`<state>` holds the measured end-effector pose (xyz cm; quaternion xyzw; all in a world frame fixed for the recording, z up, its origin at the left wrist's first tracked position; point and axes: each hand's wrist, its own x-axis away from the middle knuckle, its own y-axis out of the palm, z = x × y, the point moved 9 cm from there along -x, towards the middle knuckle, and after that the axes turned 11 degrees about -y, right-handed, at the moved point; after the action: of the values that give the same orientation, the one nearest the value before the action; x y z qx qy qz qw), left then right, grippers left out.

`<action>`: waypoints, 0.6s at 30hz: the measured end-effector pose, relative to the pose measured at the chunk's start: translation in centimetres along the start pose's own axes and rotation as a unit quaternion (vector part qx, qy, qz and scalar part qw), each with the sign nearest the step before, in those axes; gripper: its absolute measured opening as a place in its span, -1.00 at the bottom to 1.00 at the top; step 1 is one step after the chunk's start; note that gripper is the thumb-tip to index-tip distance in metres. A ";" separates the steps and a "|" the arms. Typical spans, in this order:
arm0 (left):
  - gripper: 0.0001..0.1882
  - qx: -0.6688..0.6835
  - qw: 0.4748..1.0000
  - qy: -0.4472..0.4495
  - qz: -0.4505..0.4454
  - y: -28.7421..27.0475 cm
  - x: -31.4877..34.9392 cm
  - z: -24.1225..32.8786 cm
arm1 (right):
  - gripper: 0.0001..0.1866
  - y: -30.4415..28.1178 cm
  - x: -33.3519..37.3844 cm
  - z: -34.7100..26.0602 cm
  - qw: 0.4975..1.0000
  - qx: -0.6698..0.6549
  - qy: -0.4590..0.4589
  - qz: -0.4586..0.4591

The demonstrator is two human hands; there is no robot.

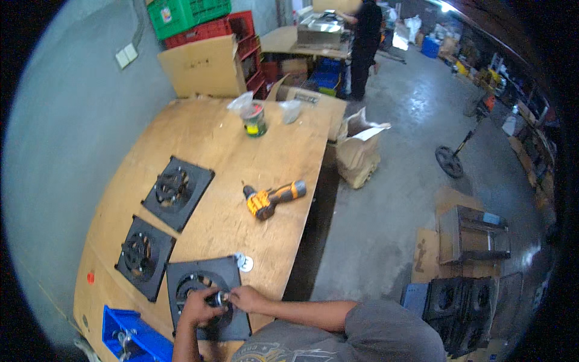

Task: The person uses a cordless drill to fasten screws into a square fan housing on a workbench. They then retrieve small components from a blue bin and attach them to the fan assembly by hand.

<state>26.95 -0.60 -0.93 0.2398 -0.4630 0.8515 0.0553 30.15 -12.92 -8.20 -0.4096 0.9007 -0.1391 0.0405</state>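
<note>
Directly in front of me on the wooden table lies a black square plate with a round ring-shaped centre. Over that centre, my left hand is closed around a small dark and silver metal part. From the right, my right hand pinches at the silver end of the same part. The fingers partly hide it, so its exact kind does not show. Two similar black plates, one nearer and one farther, lie to the left, each with a dark round fitting on top.
A yellow and black cordless drill lies beyond my hands. Near the left edge stands a blue bin with metal pieces. A jar and cardboard are at the far end. Another person stands farther back.
</note>
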 end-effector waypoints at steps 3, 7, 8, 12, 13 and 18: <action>-0.27 -0.033 0.999 0.011 0.007 -0.9 0.5 2.6 | -0.59 -0.8 0.2 -0.6 0.999 -0.052 0.009 -0.005; -0.26 -0.013 1.000 0.020 0.006 -0.7 -0.1 2.2 | -0.68 -0.8 0.1 -0.5 0.998 0.015 -0.049 0.029; -0.26 -0.007 1.000 0.024 0.009 -0.6 0.0 1.8 | -0.68 -0.7 0.5 -0.8 0.998 0.017 -0.053 0.035; -0.27 -0.011 0.999 0.049 0.012 -0.5 -0.2 1.7 | -0.63 -0.1 0.9 -0.3 0.998 -0.028 -0.049 0.034; -0.27 -0.014 0.999 0.048 0.011 -0.6 -0.2 1.9 | -0.64 -0.2 0.8 -0.2 0.998 -0.008 -0.044 0.034; -0.27 -0.029 0.998 0.055 0.012 -0.2 -0.1 1.1 | -0.70 -0.2 1.0 -0.6 0.999 0.008 -0.035 0.030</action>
<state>27.48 -1.36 -0.27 0.1857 -0.4867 0.8501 0.0772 29.57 -13.70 -7.55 -0.3869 0.9094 -0.1306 0.0790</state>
